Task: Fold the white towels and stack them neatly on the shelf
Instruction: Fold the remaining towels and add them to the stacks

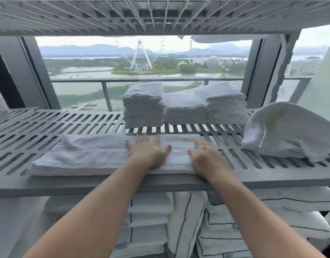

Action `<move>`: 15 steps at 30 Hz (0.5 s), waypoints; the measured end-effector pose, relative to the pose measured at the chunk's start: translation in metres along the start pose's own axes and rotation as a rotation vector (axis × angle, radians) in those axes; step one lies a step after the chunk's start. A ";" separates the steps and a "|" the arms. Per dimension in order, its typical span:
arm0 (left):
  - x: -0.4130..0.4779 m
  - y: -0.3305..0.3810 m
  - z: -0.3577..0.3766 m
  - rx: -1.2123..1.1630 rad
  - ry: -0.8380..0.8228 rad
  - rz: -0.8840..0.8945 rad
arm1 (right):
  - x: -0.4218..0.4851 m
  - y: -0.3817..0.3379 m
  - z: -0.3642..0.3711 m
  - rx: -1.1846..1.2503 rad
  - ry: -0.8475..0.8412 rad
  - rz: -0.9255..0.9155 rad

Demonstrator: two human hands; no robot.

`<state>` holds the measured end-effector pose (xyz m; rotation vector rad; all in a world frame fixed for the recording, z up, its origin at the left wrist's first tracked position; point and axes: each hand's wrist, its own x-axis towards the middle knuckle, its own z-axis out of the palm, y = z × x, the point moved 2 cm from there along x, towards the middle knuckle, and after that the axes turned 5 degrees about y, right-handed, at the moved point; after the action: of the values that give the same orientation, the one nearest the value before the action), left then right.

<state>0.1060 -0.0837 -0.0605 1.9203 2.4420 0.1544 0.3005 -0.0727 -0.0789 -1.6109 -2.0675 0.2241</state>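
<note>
Towel (pixel 89 155) long axis left-right along shelf (pixel 48 125); hands flat on it.

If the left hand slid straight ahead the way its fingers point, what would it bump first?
Most likely the tall stack of folded towels at the back of the shelf. The left hand lies flat on the long towel, fingers aimed at that stack, with only bare slats between.

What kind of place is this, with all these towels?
Probably a linen storage spot, perhaps in a hotel, high up. The slatted grey shelves hold stacks of folded white towels, more striped linens are piled underneath, and the window behind looks down on a Ferris wheel and water.
</note>
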 end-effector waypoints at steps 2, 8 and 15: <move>0.000 -0.003 0.002 0.002 -0.001 0.016 | -0.001 0.000 -0.001 0.048 0.064 0.082; 0.000 -0.002 0.006 0.016 0.027 0.000 | 0.002 0.000 -0.006 0.138 0.139 0.097; 0.000 -0.002 0.006 -0.001 0.043 -0.008 | 0.006 0.003 -0.009 0.523 0.228 0.014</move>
<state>0.1047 -0.0836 -0.0671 1.9265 2.4764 0.1987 0.3068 -0.0673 -0.0704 -1.2634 -1.6485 0.5129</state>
